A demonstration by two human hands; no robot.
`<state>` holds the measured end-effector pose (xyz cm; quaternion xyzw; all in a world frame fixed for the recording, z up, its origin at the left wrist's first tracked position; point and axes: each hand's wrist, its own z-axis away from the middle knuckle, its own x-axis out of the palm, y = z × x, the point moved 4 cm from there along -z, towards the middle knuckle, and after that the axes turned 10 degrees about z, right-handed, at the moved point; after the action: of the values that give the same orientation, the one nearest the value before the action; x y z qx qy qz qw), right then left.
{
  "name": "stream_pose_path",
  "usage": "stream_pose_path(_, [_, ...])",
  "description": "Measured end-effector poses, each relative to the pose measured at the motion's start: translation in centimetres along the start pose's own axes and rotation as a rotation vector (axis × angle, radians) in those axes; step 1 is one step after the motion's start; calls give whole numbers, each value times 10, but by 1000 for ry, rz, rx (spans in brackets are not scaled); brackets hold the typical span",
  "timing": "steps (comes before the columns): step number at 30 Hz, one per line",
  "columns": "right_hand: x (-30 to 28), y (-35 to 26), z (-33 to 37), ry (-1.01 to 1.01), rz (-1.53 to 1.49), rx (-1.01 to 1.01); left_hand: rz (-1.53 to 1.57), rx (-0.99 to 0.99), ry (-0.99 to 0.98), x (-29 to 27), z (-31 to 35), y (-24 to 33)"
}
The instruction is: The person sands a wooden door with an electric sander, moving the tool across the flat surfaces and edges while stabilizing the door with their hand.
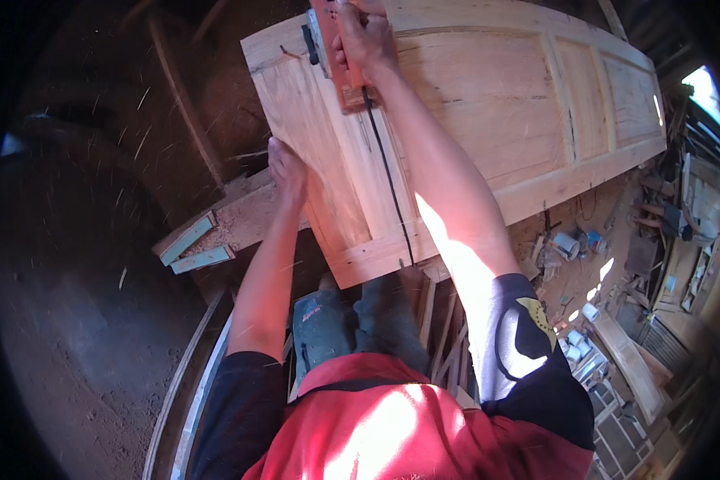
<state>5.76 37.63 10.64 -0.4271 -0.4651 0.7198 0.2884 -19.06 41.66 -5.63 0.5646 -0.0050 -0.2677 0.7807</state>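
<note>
Head view: gripping a boxy orange-red power tool with the right hand closed round it, atop the far left corner of a pale, streaky-grained wooden door with recessed panels, and placing a partly open left hand at its straight end edge, beside wide, dark ground

Looks like bare matt wood all over the panelled door, smooth-ish with brown grain showing. Seeing orange plastic-looking casing on the power tool at the door's far edge, plus a greyish metallic-looking side. Got a black rubbery cord running to the near edge. Spotting rough shavings on a raw wood plank past the left edge, and red cloth on the shirt.
</note>
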Motion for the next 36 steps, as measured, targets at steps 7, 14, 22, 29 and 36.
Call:
stream_pose_path(7, [27, -15, 35, -184, -120, -135, 600, -96, 31, -5, -4, -12])
stream_pose_path(14, [68, -19, 37, -174, -17, -114, 538, -13, 231, -8, 2, -11])
stream_pose_path(22, [81, -10, 37, -183, -10, -54, 473, -38, 226, -15, -1, -21])
stream_pose_path(29, [90, -1, 17, -122, 28, -116, 357, 52, 229, -20, 3, -7])
stream_pose_path(36, [47, 38, 83, -210, -46, 21, 449, -42, 180, -9, -6, -23])
